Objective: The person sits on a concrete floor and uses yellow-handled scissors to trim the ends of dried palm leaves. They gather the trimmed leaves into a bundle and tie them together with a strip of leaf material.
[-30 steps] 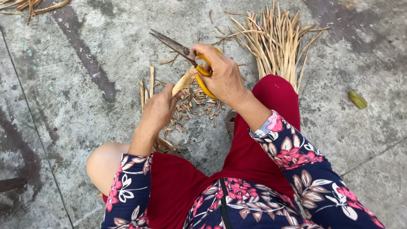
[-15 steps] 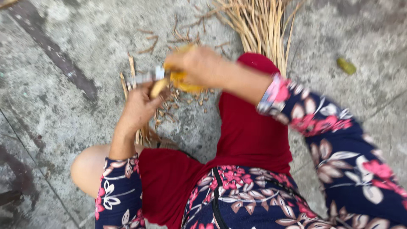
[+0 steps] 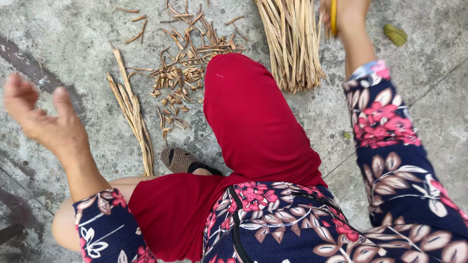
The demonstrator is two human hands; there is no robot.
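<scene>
On the floor (image 3: pixel 58 44) beyond the red knee, the stalk bundle (image 3: pixel 292 44) lies lengthwise away from the person, just left of the right hand (image 3: pixel 348 17), nearer than the left. Right fingers grip yellow scissors (image 3: pixel 333 17); left hand (image 3: pixel 39 117) spread wide, empty.

Head view, steeply downward, close

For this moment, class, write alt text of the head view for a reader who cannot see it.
A seated person's left hand is raised, open and empty, while the right hand grips yellow-handled scissors beside a bundle of dried stalks. Cut scraps litter the concrete floor.
</scene>
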